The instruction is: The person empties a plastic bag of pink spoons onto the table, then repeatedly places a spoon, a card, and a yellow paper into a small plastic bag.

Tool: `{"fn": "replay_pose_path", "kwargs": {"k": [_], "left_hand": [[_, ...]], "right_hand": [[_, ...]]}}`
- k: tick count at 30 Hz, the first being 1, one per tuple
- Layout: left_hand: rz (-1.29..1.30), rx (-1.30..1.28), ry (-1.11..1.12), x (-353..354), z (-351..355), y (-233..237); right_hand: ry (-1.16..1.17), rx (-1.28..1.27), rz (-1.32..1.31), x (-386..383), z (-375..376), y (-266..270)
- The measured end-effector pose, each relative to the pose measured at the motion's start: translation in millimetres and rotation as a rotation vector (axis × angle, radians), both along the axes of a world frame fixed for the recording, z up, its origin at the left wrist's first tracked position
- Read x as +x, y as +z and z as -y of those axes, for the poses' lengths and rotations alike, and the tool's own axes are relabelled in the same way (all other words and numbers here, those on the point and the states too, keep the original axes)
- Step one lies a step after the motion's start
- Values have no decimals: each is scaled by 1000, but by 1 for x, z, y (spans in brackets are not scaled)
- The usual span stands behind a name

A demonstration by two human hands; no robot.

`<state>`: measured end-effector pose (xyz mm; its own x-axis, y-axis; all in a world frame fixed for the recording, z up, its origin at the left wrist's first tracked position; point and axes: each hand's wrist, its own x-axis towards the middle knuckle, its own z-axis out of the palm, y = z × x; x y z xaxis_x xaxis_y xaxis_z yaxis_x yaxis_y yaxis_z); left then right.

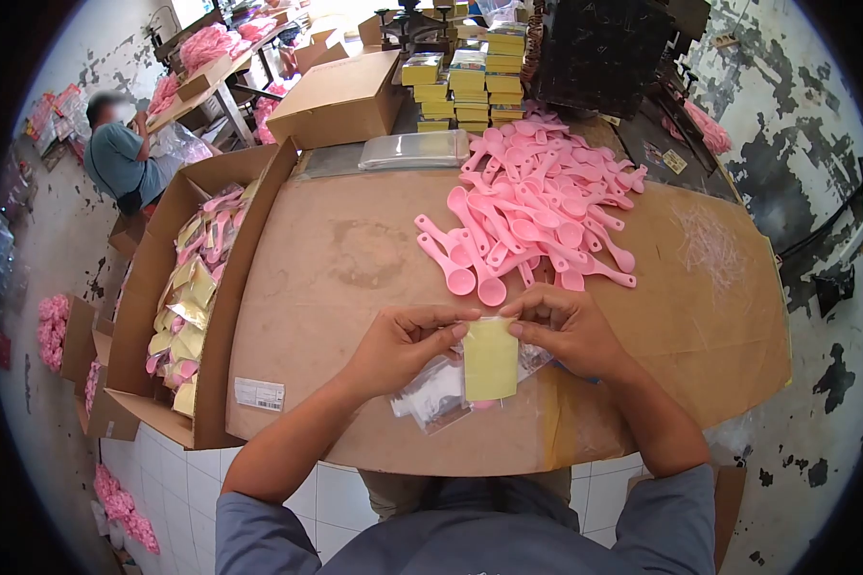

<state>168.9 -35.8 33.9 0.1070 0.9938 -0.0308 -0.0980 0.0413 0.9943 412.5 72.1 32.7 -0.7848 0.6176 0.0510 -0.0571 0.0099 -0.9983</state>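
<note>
My left hand (408, 343) and my right hand (568, 333) pinch the two top corners of a small clear plastic bag with a yellow card (491, 364) in it. The bag hangs upright above the table's near side. A bit of pink (484, 403) shows under the card's lower edge; the rest of it is hidden. Beneath lie several flat clear plastic bags (430, 395), loosely stacked. Just beyond my hands spreads a large heap of pink measuring spoons (547, 206).
An open carton (222, 316) of filled bags stands at the left edge of the cardboard-covered table (326, 249). Stacks of yellow cards (468, 91), a closed box (338, 96) and a clear plastic tray (414, 150) are at the back. A seated person (125, 153) works far left.
</note>
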Motion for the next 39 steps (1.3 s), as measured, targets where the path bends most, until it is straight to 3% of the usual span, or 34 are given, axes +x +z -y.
{"fn": "replay_pose_path", "kwargs": {"k": [4,7,13,16,19,21,23,26,29,31,35,39], "left_hand": [[18,16,51,0,1,5],[17,7,52,-8,-1,4],[98,170,145,8,1,6],[4,29,-136,-9,1,3],[-76,25,-23,-35,4,17],[198,413,413,-68,1,7],[510,508,774,-68,2,46],[352,351,712,-52,-6,33],[-408,276,373,-26,-7,3],[-796,261,148,1,-4,11],[-1013,484,132,22,-8,-5],[-859,161,15,10,-21,0]], "right_hand": [[-41,40,-37,-5,8,15],[35,104,96,-4,11,17],[74,22,23,-1,9,21],[58,8,-31,2,11,29],[-55,238,89,17,3,50],[-152,488,273,36,-6,64],[-243,651,443,57,-14,67],[-72,755,653,74,-15,63],[-79,716,642,81,-11,37],[-94,641,628,78,-12,36],[-62,611,595,82,-19,32],[-92,555,596,89,-27,29]]}}
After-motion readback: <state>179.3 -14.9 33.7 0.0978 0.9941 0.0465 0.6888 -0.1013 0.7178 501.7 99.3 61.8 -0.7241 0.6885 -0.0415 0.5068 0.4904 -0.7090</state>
